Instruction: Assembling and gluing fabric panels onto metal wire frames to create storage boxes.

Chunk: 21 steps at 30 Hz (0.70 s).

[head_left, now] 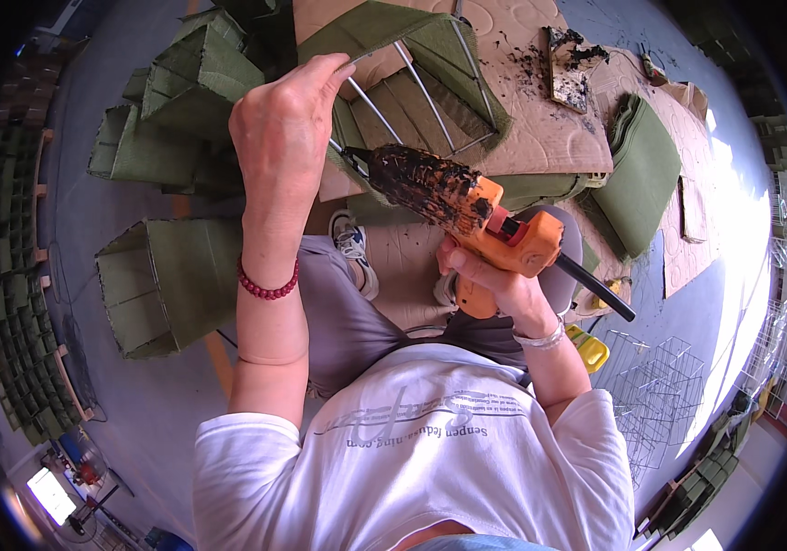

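A green fabric box (338, 37) with a metal wire frame (419, 84) inside lies open in front of me. My left hand (285, 115) pinches its near-left rim between thumb and fingers. My right hand (502, 280) is wrapped round the handle of an orange hot glue gun (529, 243). Dark glue crusts the gun's front half, and its nozzle (357, 158) points at the rim just below my left hand; whether it touches, I cannot tell. Out of the gun's back sticks a black glue stick (597, 286).
Cardboard sheets (550, 142) lie beneath the box, with a glue-smeared block (566, 78) at the far right. Folded green fabric (634, 174) is stacked to the right. More green boxes (196, 78) stand at left, one (196, 285) nearer. Wire frames (655, 390) rest on the floor.
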Each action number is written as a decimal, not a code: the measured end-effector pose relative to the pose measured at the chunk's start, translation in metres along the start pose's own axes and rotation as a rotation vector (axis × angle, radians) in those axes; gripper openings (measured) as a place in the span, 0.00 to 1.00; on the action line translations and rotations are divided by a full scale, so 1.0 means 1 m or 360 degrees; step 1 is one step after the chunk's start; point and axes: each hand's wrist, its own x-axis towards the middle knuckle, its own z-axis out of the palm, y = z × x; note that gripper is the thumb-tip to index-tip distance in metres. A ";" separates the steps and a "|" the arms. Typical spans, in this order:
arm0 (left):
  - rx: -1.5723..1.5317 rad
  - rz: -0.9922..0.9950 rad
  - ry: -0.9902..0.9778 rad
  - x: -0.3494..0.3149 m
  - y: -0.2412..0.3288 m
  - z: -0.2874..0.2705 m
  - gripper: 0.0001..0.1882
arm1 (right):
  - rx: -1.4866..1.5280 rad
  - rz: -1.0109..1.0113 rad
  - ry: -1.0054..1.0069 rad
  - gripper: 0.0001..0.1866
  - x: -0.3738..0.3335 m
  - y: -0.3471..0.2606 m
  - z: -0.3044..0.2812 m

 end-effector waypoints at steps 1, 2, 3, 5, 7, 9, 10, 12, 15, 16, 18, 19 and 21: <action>0.0002 0.0007 0.0005 0.000 0.000 0.000 0.07 | -0.0001 -0.0001 0.0000 0.15 0.000 0.000 0.000; 0.0004 0.0014 0.0009 0.000 -0.001 0.000 0.07 | 0.0043 0.0004 0.0004 0.15 0.000 0.001 0.000; 0.0006 0.0014 0.0010 0.000 -0.001 0.000 0.07 | 0.0089 0.0009 0.0006 0.14 0.000 0.001 0.001; 0.0040 -0.0003 -0.0006 0.000 0.000 -0.002 0.07 | 0.0060 0.0022 -0.0002 0.14 -0.003 0.000 0.000; 0.0039 -0.0002 0.0000 0.000 -0.001 -0.002 0.08 | 0.0028 0.0037 -0.0008 0.14 -0.008 -0.001 0.000; 0.0037 -0.0001 0.0005 0.001 -0.001 -0.001 0.08 | 0.0080 0.0052 0.0008 0.11 -0.011 0.000 0.000; 0.0021 0.0004 0.0013 0.001 -0.001 -0.001 0.08 | 0.0079 0.0053 0.0009 0.11 -0.012 0.002 -0.001; 0.0007 0.0008 0.0022 0.001 -0.001 -0.001 0.07 | 0.0110 0.0114 0.0013 0.11 -0.013 0.006 -0.004; 0.0009 -0.0002 0.0008 0.000 -0.001 -0.001 0.07 | 0.0077 0.0079 -0.0015 0.11 -0.014 0.005 -0.005; 0.0004 -0.0003 0.0011 0.000 -0.001 -0.001 0.07 | 0.0077 0.0079 -0.0015 0.11 -0.016 0.007 -0.006; -0.0002 -0.0006 0.0015 0.000 -0.002 -0.001 0.07 | 0.0097 0.0109 0.0023 0.12 -0.019 0.010 -0.007; -0.0004 -0.0007 0.0017 0.000 -0.003 0.000 0.07 | 0.0094 0.0110 0.0023 0.12 -0.021 0.010 -0.007; -0.0005 -0.0007 0.0019 0.000 -0.002 -0.001 0.07 | 0.0132 0.0157 0.0076 0.12 -0.022 0.011 -0.006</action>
